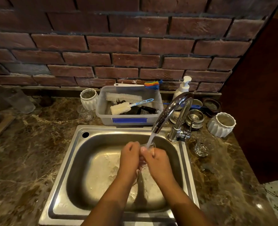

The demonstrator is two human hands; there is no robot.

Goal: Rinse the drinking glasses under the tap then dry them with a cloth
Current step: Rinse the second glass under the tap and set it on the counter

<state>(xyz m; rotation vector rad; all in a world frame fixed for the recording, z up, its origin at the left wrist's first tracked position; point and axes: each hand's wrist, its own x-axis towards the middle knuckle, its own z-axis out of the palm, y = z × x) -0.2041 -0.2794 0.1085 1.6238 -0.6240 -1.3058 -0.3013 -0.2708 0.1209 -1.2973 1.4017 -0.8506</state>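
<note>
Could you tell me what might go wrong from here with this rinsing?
The wet glass, gripped by left hand and right hand, could slip and crack against the sink. The tap stream may splash onto the counter. The second glass beside the sink's right rim could be knocked over.

I see a clear plastic tub (102,111) on the desk (29,152), brushes (123,97) inside. Left of the tub: a white ribbed pot (88,99). Right of it: a pump bottle (183,87) and stacked steel bowls (195,119).
</note>
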